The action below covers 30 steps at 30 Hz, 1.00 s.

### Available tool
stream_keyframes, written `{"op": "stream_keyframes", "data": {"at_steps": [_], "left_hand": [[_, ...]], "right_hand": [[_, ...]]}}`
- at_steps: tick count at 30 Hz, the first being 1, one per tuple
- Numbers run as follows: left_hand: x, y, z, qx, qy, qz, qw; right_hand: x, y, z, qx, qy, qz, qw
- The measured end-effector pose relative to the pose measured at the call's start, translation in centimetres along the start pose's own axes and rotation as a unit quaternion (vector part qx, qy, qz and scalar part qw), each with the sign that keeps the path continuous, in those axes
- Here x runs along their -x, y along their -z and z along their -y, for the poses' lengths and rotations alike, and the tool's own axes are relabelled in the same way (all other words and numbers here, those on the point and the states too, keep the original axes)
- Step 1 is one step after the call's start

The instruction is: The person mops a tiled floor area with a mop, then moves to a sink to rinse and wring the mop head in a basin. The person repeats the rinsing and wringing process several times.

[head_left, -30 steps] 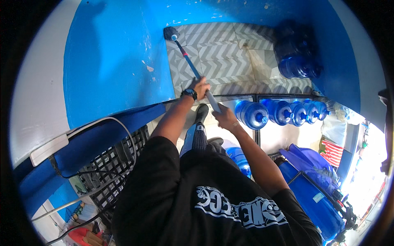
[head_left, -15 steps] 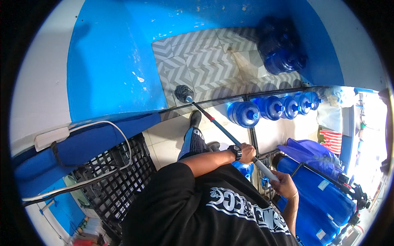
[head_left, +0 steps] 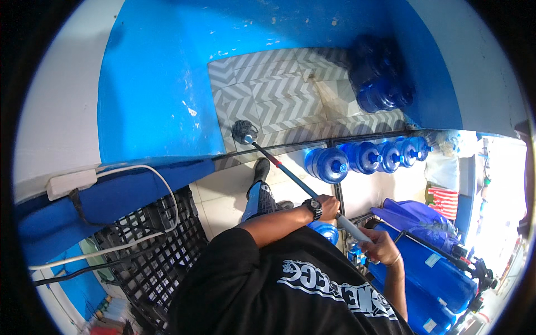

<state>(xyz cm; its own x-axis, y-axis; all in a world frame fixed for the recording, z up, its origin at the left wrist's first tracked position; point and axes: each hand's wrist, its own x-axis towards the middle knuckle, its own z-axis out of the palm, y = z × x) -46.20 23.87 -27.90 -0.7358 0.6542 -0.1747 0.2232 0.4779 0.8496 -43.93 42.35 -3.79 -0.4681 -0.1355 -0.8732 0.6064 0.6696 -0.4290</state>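
Both my hands grip the long pole of a string mop (head_left: 293, 176). My left hand (head_left: 328, 207), with a dark watch at its wrist, is closed round the upper pole just below the grey handle section. Further up, my right hand (head_left: 382, 246) wraps the grey end near my body. The pole slants away to the far left, dark with a red band. Its grey mop head (head_left: 244, 130) rests on the patterned tile floor (head_left: 285, 106), beside the blue wall. The fingers of my right hand are partly hidden.
A row of blue water jugs (head_left: 333, 166) stands right of the pole, with more jugs (head_left: 379, 92) in the far right corner. A black plastic crate (head_left: 148, 251) is at left, under a white cable (head_left: 173, 192). Large blue tanks (head_left: 430, 268) stand at right.
The mop head has shifted slightly left across the tiles, toward the blue wall. Both hands have moved a little left with the pole, keeping their grip. The view has tilted slightly.
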Motion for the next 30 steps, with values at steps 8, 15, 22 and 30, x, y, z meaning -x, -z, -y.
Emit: {"op": "stream_keyframes", "data": {"at_steps": [8,15,22,30], "left_hand": [[2.3,3.4,13.6,-0.141,0.041,-0.006,0.989],[3.3,7.0,16.3,-0.165,0.084,0.023,0.982],[5.9,-1.9,8.4,-0.122,0.056,-0.049,0.99],[6.7,-6.1,2.7,-0.068,0.098,0.007,0.993]], "right_hand": [[-12.2,-5.4,1.3,0.025,0.122,0.018,0.992],[-15.3,-8.2,2.4,0.037,0.166,0.001,0.985],[-6.7,-6.4,-3.2,0.056,0.091,0.089,0.99],[-1.3,-5.4,-6.4,0.06,0.079,0.061,0.993]]}}
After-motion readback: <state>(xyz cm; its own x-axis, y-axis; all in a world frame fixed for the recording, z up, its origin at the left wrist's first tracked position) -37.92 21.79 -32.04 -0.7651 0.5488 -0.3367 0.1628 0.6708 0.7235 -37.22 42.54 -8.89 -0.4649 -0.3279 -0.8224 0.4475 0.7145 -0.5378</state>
